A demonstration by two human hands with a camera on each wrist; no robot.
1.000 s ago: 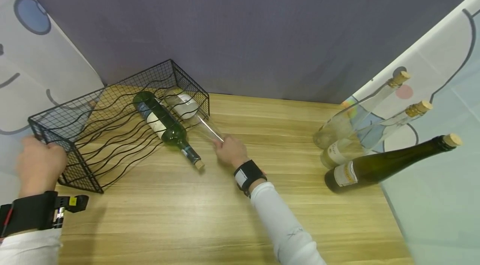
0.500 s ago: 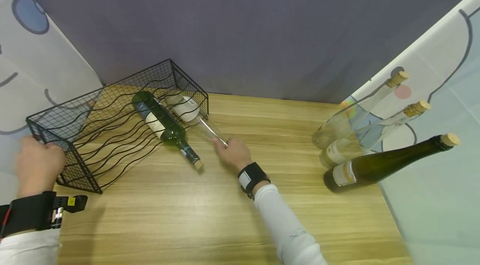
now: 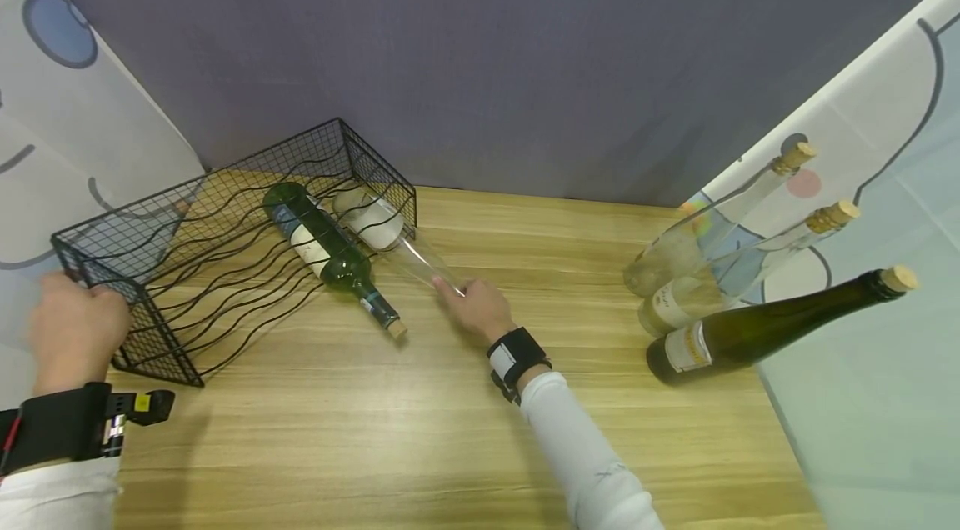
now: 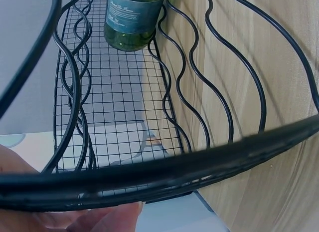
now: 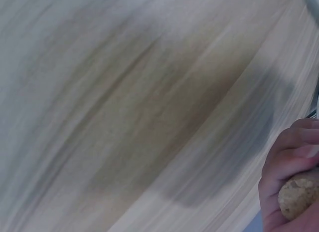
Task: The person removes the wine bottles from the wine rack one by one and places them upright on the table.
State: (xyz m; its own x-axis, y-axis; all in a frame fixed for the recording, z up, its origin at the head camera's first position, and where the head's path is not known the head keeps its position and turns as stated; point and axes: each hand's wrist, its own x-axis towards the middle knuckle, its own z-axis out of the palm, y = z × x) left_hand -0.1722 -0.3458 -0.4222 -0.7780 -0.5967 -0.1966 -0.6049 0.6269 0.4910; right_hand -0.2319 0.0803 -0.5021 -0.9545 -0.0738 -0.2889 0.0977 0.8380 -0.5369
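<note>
My left hand [image 3: 78, 330] grips the near left end of a black wire wine rack [image 3: 142, 288]; in the left wrist view its fingers [image 4: 117, 217] curl about the dark frame bar. Over at the rack's right end, my right hand [image 3: 480, 309] holds a clear glass bottle [image 3: 420, 259] by the neck. That bottle lies on its side, its pale-labelled body among the wavy wires. The right wrist view shows its cork [image 5: 298, 198] poking out of the curled fingers. Beside it a green wine bottle [image 3: 322, 247] lies in the rack, corked neck toward me.
Two clear corked bottles [image 3: 675, 263] [image 3: 678, 305] and a dark green corked bottle [image 3: 750, 338] stand on the right of the wooden table [image 3: 360, 447]. A grey panel [image 3: 480, 63] rises behind, with patterned sheets [image 3: 862, 397] at the sides.
My right hand has shifted slightly right and toward me, drawing the clear bottle a little the same way. The left hand and the rack have hardly moved.
</note>
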